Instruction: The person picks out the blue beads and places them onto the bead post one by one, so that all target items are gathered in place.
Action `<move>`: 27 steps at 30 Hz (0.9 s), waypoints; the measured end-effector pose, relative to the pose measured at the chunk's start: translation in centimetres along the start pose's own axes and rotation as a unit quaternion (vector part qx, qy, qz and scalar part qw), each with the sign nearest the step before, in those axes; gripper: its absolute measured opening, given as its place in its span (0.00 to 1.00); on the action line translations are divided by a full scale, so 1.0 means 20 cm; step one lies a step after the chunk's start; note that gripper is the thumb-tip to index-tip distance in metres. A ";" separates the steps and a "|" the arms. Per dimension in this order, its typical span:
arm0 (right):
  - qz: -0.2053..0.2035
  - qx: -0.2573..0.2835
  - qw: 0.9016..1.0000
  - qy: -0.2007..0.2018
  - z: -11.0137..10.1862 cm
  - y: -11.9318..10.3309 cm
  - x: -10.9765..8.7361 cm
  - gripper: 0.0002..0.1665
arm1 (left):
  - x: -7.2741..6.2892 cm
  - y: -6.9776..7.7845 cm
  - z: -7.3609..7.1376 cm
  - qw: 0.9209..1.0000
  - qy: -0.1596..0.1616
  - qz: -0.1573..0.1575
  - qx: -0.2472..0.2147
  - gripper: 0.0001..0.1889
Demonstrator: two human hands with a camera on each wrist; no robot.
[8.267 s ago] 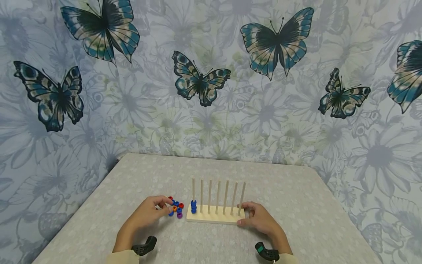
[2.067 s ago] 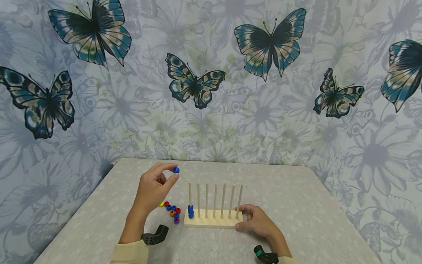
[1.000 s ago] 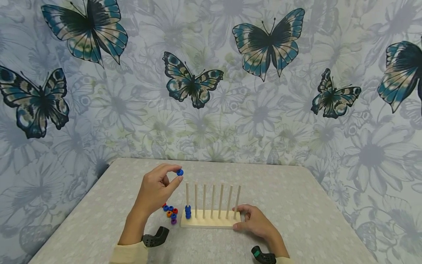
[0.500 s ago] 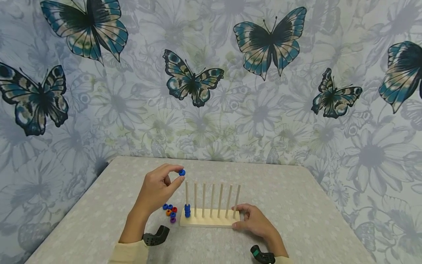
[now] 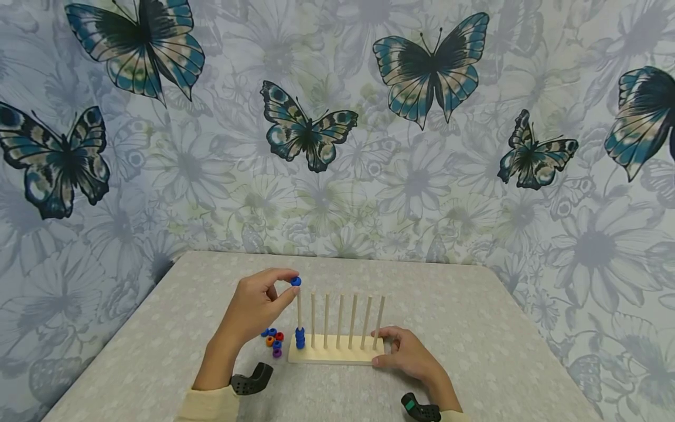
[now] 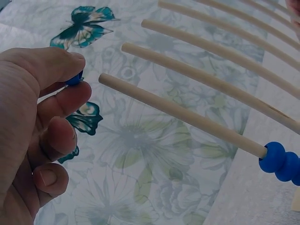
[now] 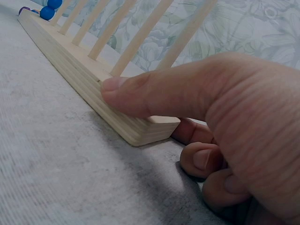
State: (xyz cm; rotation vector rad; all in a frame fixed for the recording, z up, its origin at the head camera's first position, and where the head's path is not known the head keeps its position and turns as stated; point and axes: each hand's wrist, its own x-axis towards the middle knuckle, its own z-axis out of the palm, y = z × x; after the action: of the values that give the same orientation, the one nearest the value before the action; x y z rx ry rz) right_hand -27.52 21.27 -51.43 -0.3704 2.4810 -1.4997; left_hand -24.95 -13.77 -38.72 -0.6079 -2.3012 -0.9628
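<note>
Between thumb and forefinger my left hand [image 5: 256, 303] pinches a blue bead [image 5: 296, 281], level with the top of the leftmost peg. In the left wrist view the fingers [image 6: 65, 101] cover most of that bead [image 6: 74, 78], and it is apart from the peg tip [image 6: 102, 78]. A wooden peg stand [image 5: 337, 350] with several upright pegs sits on the table. Several blue beads [image 5: 300, 338] are stacked low on its leftmost peg. My right hand [image 5: 413, 353] grips the stand's right end, the thumb [image 7: 136, 96] against the base in the right wrist view.
Loose beads in blue, red, orange and purple [image 5: 276, 353] lie left of the stand, partly near my left forearm. The pale patterned table [image 5: 474, 328] reaches back to a wall [image 5: 337, 217] printed with butterflies and flowers.
Since the oldest frame my left hand has lifted a blue bead from the loose group. Over the last second it has moved right and slightly down. My right hand keeps its grip.
</note>
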 end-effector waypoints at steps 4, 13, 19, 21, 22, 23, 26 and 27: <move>-0.001 0.000 1.000 0.001 0.00 0.00 0.00 0.34 | 0.00 -0.01 0.00 1.000 -0.005 0.001 0.001 0.13; -0.002 -0.008 1.000 -0.003 0.00 0.02 0.01 0.35 | 0.00 -0.01 0.02 0.999 -0.040 -0.026 0.005 0.13; -0.005 -0.013 1.000 -0.003 0.00 0.03 0.00 0.35 | -0.01 0.00 0.01 0.998 -0.054 -0.036 0.004 0.13; -0.009 -0.013 1.000 -0.002 0.00 0.03 0.00 0.35 | -0.01 0.00 0.01 0.998 -0.057 -0.040 0.003 0.13; -0.010 -0.012 1.000 -0.002 0.00 0.03 0.00 0.35 | -0.01 0.00 0.01 0.997 -0.059 -0.041 0.003 0.13; -0.010 -0.012 1.000 -0.002 0.00 0.03 0.00 0.35 | -0.01 0.00 0.01 0.997 -0.061 -0.043 0.003 0.13; -0.010 -0.010 1.000 -0.001 0.00 0.03 0.01 0.35 | -0.01 -0.01 0.02 0.997 -0.066 -0.046 0.006 0.13; -0.010 -0.010 1.000 -0.002 0.01 0.03 0.01 0.35 | -0.01 -0.01 0.02 0.997 -0.068 -0.046 0.007 0.13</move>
State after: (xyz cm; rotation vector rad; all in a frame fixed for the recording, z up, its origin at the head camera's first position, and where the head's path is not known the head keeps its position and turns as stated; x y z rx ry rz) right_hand -27.70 21.40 -52.01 -0.4029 2.4991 -1.4810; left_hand -25.03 -13.67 -39.19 -0.5815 -2.4730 -0.9743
